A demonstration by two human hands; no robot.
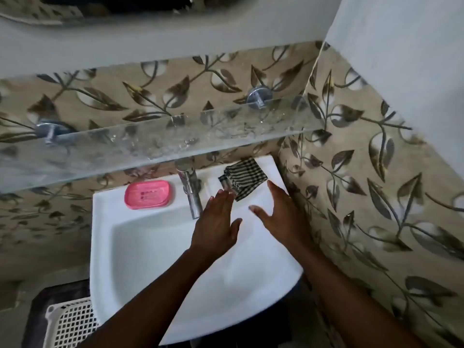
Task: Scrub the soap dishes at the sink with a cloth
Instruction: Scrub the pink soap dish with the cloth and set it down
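Note:
A pink soap dish (149,194) lies on the back left ledge of the white sink (140,247), left of the tap. A folded black-and-white checked cloth (243,177) rests on the back right ledge. My left hand (216,227) hovers over the basin with fingers spread, its fingertips just below the cloth's near edge; touching cannot be told. My right hand (281,214) is open beside it, over the right rim, holding nothing.
A chrome tap (190,192) stands between dish and cloth. A glass shelf (150,144) on metal brackets overhangs the back of the sink. Patterned tile walls close in at the back and right. A white lattice basket (70,322) sits on the floor at lower left.

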